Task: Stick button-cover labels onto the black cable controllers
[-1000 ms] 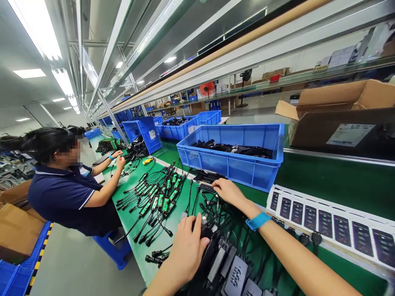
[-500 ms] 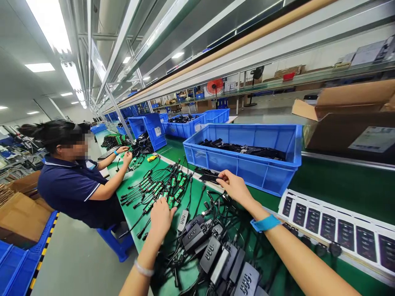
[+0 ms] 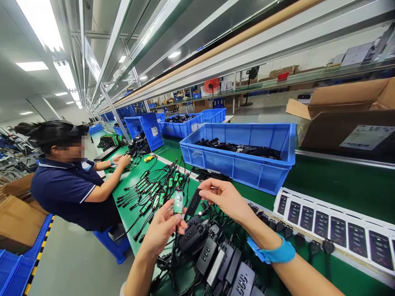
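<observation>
Green circuit board [image 3: 178, 201] sits pinched in the left hand [image 3: 163, 230] (fingertips only, wisely). Right hand [image 3: 225, 201] pinches a black strip [image 3: 194, 202] just beside it.

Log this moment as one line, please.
left hand: holds green circuit module | right hand: holds black plastic piece | below: black power adapters

- Green-topped workbench [image 3: 339, 189]: blue plastic crate [image 3: 237, 166] is being borne on it
- Green-boarded cable leads [image 3: 157, 193] are being kept laid out loose
- Black power adapters [image 3: 216, 263] are being held in a tangled heap
- Printed label sheet [image 3: 333, 226] is being kept flat along the edge
</observation>
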`<state>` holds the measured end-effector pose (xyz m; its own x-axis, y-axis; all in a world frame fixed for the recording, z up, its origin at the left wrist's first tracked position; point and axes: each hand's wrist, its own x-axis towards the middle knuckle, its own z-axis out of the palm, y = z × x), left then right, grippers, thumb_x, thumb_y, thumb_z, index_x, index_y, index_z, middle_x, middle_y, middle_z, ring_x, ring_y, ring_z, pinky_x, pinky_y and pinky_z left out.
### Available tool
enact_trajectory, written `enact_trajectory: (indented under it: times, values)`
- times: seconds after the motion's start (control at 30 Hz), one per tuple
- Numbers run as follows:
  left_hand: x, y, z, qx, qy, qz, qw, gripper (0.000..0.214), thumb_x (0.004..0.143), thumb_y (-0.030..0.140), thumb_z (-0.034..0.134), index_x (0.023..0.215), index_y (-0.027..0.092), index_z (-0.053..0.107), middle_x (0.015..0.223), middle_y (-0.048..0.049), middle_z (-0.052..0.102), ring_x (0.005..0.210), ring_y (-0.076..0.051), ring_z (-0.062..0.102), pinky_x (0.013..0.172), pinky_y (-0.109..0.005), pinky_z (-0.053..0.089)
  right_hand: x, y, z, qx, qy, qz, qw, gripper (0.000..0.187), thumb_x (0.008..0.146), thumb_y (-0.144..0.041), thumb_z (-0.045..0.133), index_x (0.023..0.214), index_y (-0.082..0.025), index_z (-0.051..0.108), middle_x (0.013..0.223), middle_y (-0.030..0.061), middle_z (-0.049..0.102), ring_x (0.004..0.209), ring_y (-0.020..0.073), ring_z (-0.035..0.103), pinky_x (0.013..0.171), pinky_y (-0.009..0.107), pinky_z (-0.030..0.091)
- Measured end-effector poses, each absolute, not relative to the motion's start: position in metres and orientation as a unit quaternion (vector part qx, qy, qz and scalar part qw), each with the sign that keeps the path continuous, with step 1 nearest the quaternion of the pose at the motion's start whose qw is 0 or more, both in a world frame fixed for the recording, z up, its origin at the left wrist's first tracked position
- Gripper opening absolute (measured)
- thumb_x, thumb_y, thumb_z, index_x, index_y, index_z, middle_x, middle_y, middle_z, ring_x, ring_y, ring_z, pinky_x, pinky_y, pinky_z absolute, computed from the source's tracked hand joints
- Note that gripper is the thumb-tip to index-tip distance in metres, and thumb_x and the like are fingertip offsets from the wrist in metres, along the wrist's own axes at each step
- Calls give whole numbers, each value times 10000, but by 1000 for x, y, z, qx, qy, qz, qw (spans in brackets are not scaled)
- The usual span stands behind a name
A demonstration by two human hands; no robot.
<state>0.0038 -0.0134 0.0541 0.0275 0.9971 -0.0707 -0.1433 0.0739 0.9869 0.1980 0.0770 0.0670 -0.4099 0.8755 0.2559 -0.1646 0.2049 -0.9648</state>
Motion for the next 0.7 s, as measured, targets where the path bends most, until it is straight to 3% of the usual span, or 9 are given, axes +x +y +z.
enact_trajectory:
  times: [0.17,0.5,0.6,0.7]
  values:
    - [22,-18,62,493,444,469,583,503,711,303,797,1162,150,637,1027,-93,660,769,-140,657,683,-224,523,191,71,64,-275,-623,572,457,278,693,-399,743,755,-161,614,621,-18,580,580,130,544,529,248,401]
    - [27,-19,59,513,453,461,565,517,690,293,813,1163,162,652,970,-55,678,780,-119,614,741,-214,504,192,71,66,-274,-610,600,440,371,655,-458,786,705,-163,566,609,-21,561,589,134,562,514,233,391]
    - [29,-18,54,528,473,461,533,485,745,352,759,1169,148,641,974,-66,683,779,-141,635,722,-231,524,188,69,62,-280,-598,613,434,423,637,-486,794,738,-176,524,657,-32,540,578,127,567,510,233,402]
    - [29,-19,49,574,500,455,461,431,857,390,618,1212,146,603,997,-79,690,794,-165,653,724,-261,544,185,67,59,-266,-590,647,403,480,676,-564,737,891,-188,531,777,-21,548,553,103,538,491,233,407]
